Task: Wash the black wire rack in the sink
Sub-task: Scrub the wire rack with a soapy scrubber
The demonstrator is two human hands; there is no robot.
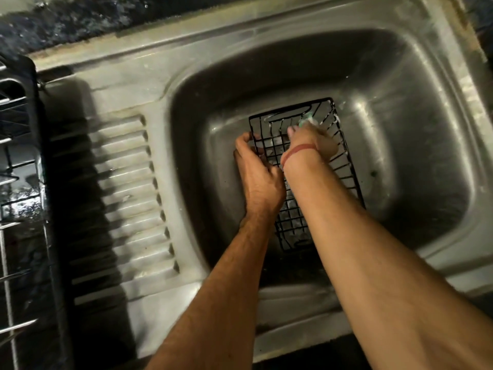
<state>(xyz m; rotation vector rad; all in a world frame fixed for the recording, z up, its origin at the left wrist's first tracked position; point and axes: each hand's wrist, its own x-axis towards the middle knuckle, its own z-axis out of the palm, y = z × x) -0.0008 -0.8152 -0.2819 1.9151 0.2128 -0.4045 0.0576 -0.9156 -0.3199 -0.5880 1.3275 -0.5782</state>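
Scrubbing step, we judge: the black wire rack point(317, 166) lies in the sink point(416, 108) basin, our left hand point(256, 169) curling its fingers point(244, 140) round the left rim. Our right hand point(312, 141) clasps a soapy green scrubber point(306, 121) at the far end. Next we would work nearer, then rinse.

Steel sink point(416, 84) — black wire rack point(344, 166) on its basin floor
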